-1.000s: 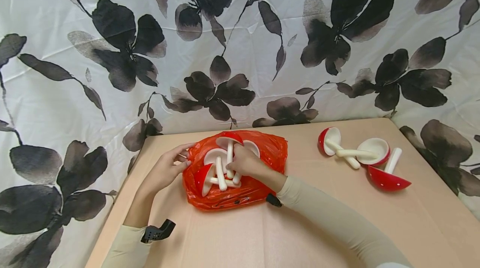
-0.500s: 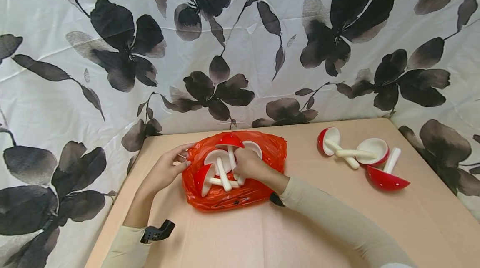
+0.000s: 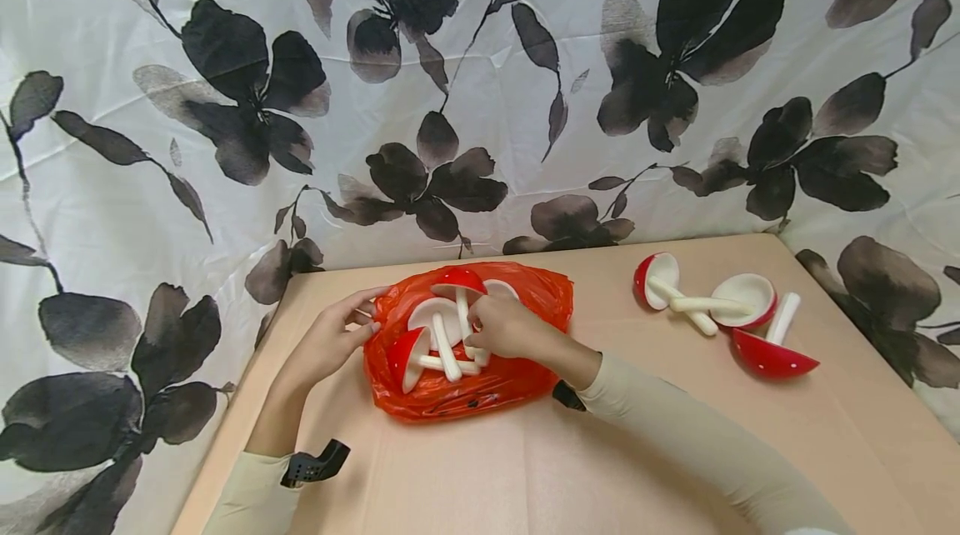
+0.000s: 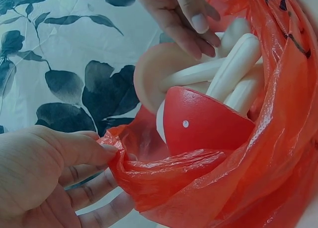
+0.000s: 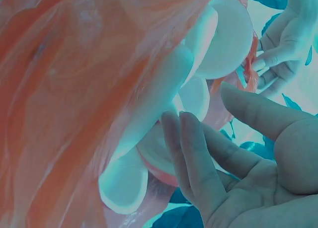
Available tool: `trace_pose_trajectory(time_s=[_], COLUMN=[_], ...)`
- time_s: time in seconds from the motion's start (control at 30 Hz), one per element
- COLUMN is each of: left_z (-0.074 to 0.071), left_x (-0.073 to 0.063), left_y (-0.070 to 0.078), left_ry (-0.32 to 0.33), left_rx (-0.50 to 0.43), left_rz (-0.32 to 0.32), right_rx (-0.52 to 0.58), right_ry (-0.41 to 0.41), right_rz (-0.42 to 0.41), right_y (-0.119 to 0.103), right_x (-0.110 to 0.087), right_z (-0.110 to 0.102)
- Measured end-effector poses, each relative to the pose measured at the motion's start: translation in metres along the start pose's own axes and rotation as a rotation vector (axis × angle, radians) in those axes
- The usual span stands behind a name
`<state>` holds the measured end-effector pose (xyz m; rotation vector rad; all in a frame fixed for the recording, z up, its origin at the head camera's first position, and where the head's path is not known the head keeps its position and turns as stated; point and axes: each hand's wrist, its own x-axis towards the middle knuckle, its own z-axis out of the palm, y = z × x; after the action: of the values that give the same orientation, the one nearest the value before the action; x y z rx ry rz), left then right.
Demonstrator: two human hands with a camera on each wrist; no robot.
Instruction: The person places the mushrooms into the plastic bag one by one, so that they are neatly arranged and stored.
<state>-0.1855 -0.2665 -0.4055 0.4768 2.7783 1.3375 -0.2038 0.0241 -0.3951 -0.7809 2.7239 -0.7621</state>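
Note:
A red plastic bag (image 3: 543, 302) lies open on the table, with several toy mushrooms in its mouth. They have red, white-dotted caps and off-white stems. My left hand (image 3: 333, 339) pinches the bag's left rim between thumb and fingers, as the left wrist view also shows at the bag's edge (image 4: 117, 148). One dotted mushroom (image 4: 203, 121) faces that hand. My right hand (image 3: 506, 327) is over the right part of the bag's mouth. In the right wrist view its fingers (image 5: 191, 153) extend beside the stems (image 5: 159, 96), thumb apart, with nothing held between.
Three more toy mushrooms lie on the table (image 3: 637, 452) at the right: one at the back (image 3: 663, 278), one in the middle (image 3: 750, 297), one nearer with its cap down (image 3: 776, 356). A floral cloth (image 3: 555, 185) hangs behind the table.
The mushroom at the top of the pile has tilted and its stem has swung right. My right hand has shifted slightly right and loosened from the stem. The left hand stays on the rim.

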Motion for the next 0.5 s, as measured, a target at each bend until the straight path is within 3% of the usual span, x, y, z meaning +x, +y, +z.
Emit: trace_pose_trajectory(time_s=[0.2,0.5], left_z=[0.000,-0.001], left_x=[0.001,0.001], left_y=[-0.001,0.003], left_ry=[0.003,-0.003], left_rx=[0.012,-0.001], left_rz=[-0.007,-0.006], right_rx=[0.059,0.114], right_ry=[-0.019,-0.047], right_rz=[-0.023,0.016], right_y=[0.008,0.013], right_x=[-0.006,-0.020], right_z=[-0.010,-0.030])
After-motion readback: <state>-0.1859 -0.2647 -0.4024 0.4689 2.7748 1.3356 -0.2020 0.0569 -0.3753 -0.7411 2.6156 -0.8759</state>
